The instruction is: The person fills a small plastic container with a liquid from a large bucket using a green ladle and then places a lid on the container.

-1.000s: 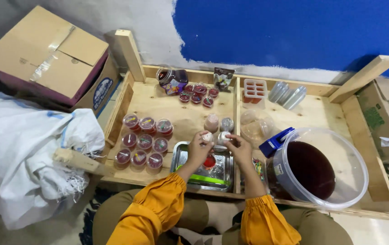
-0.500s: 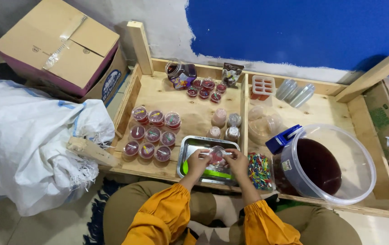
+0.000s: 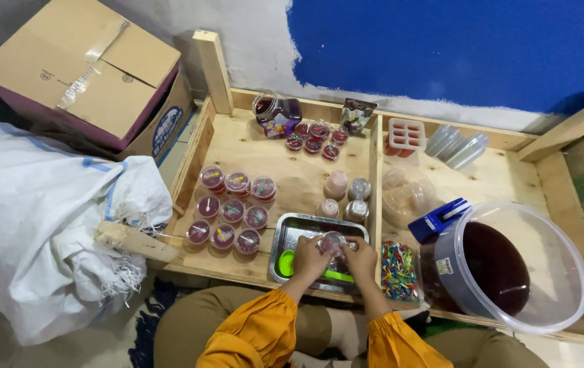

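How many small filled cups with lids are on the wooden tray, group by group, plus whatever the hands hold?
Cups in the left block: 9
Cups at the back by the jar: 5
Cup held between left hand and right hand: 1
Total: 15

wall [image 3: 455, 48]: blue over grey-white | wooden tray table [image 3: 285, 170] | cardboard box [image 3: 81, 75], white sack [image 3: 33, 225] at left

Box [image 3: 81, 71]: brown cardboard, taped, set far left by the wall.
Sack [image 3: 40, 225]: white woven, laid below the box.
Pouch [image 3: 357, 114]: small, dark, stood at the back rail.
Bag [image 3: 398, 270]: clear, multicoloured contents, placed beside the steel tray.
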